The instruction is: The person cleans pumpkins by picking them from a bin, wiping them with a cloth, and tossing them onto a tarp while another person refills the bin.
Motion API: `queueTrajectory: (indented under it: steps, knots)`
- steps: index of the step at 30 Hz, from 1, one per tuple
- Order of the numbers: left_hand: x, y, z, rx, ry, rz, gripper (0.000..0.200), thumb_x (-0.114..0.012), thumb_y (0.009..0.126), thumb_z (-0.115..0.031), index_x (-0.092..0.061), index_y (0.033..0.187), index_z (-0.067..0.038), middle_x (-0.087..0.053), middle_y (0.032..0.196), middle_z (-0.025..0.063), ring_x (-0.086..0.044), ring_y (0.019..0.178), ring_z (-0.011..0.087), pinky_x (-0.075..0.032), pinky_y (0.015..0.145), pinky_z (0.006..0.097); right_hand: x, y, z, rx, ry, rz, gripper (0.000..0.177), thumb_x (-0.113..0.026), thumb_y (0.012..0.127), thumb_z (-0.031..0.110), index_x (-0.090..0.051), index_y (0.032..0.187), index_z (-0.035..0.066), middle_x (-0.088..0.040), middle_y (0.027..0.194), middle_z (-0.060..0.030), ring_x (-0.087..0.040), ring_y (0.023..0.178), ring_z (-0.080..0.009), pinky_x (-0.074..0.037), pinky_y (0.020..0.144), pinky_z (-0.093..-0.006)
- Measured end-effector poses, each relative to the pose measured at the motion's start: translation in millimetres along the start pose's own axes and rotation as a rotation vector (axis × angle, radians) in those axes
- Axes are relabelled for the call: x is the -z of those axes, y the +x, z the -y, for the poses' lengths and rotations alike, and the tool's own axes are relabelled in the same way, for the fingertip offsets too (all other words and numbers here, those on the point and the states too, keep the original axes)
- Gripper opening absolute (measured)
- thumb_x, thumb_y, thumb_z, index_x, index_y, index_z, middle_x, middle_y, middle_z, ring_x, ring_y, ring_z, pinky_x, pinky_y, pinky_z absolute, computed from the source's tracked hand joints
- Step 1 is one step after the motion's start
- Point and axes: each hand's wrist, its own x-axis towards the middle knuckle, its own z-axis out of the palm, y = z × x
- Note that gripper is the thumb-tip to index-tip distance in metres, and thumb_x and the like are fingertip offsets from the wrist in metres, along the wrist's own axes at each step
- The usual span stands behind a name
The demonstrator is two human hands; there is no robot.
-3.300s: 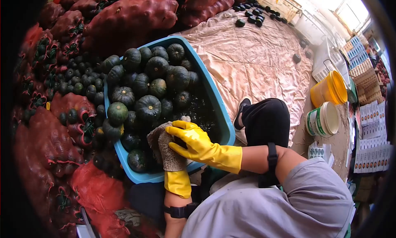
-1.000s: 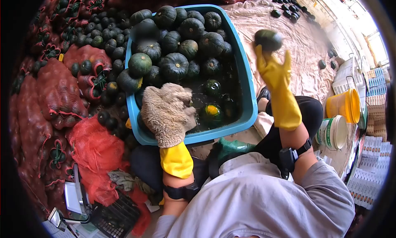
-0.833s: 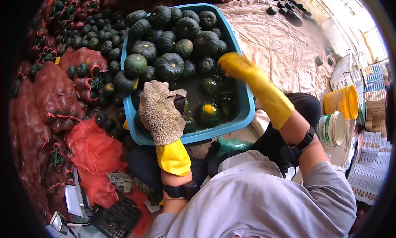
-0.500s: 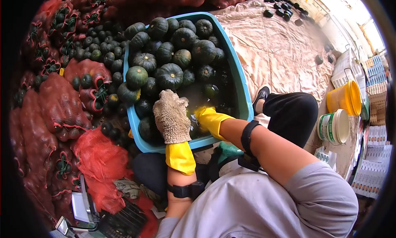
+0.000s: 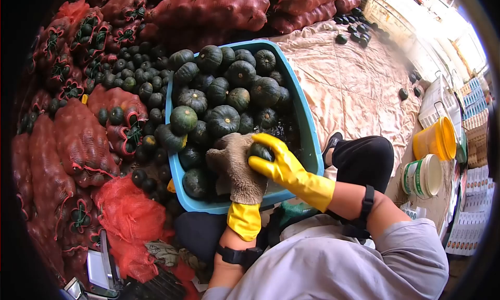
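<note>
A small dark green squash (image 5: 261,152) is in my right hand (image 5: 284,167), which wears a yellow rubber glove with its fingers wrapped round the squash. Against its left side is my left hand (image 5: 239,170), covered by a brown fluffy mitt over a yellow glove. The mitt hides the fingers of that hand. Both hands are over the near part of a blue tub (image 5: 307,112). Dark green squashes (image 5: 223,120) are heaped in the tub, with dark water at its right side.
Red net sacks (image 5: 83,138) and loose small squashes (image 5: 140,73) lie at left. An empty red net (image 5: 130,211) is at lower left. Beige cloth (image 5: 344,86) covers the floor beyond the tub. A yellow bucket (image 5: 435,138) and a white bucket (image 5: 421,176) stand at right.
My right hand has come up out of the water and now holds a squash. My left hand has moved right to meet it. The view has tilted up slightly.
</note>
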Motion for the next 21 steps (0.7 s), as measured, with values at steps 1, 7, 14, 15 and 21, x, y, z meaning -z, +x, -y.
queueTrajectory:
  steps: [1, 7, 14, 15, 21]
  knots:
    - [-7.6, -4.8, 10.2, -0.019, -0.09, -0.001, 0.003, -0.065, 0.096, -0.016, -0.066, 0.096, -0.013, -0.071, 0.105, 0.009, -0.07, 0.106, 0.026, -0.052, 0.089, 0.0377, -0.9, 17.3, -2.8, -0.144, 0.048, -0.086, 0.071, -0.087, 0.089, 0.041, -0.062, 0.147, 0.007, -0.063, 0.145, -0.0254, -0.058, 0.138, -0.0416, -0.044, 0.12, -0.0459]
    - [12.3, -12.0, -5.1, -0.119, 0.316, 0.2, 0.024, -0.069, 0.095, -0.014, -0.061, 0.116, -0.009, -0.068, 0.118, 0.0111, -0.067, 0.115, 0.0263, -0.051, 0.099, 0.0385, 9.5, -20.1, 27.8, -0.019, 0.098, 0.235, 0.075, -0.091, 0.086, 0.034, -0.059, 0.15, 0.012, -0.06, 0.149, -0.0208, -0.053, 0.144, -0.0379, -0.039, 0.122, -0.0468]
    - [-13.6, -16.1, 10.4, -0.313, 0.709, 0.145, 0.051, -0.075, 0.094, -0.013, -0.054, 0.14, -0.004, -0.064, 0.133, 0.0135, -0.064, 0.125, 0.0267, -0.049, 0.111, 0.0395, 3.8, 8.9, -24.7, -0.068, 0.022, -0.188, 0.068, -0.086, 0.092, 0.035, -0.058, 0.148, 0.01, -0.061, 0.145, -0.0208, -0.056, 0.141, -0.0393, -0.044, 0.12, -0.0462]
    - [-8.9, -15.9, 3.2, -0.384, 0.873, 0.172, 0.055, -0.076, 0.094, -0.012, -0.053, 0.143, -0.003, -0.063, 0.135, 0.0139, -0.063, 0.127, 0.0267, -0.049, 0.112, 0.0396, 4.3, -6.6, -12.3, -0.02, 0.103, -0.033, 0.068, -0.082, 0.096, 0.038, -0.056, 0.152, 0.011, -0.059, 0.148, -0.0213, -0.056, 0.142, -0.0374, -0.045, 0.118, -0.0471]
    - [10.5, 3.3, 36.5, 0.177, -0.344, -0.083, 0.04, -0.048, 0.114, -0.038, -0.055, 0.144, -0.012, -0.062, 0.138, 0.0079, -0.057, 0.132, 0.0248, -0.039, 0.121, 0.0404, -10.5, 7.6, -12.0, 0.038, -0.022, -0.098, 0.041, -0.074, 0.1, 0.026, -0.069, 0.136, 0.006, -0.072, 0.13, -0.0235, -0.066, 0.125, -0.0431, -0.054, 0.107, -0.0465]
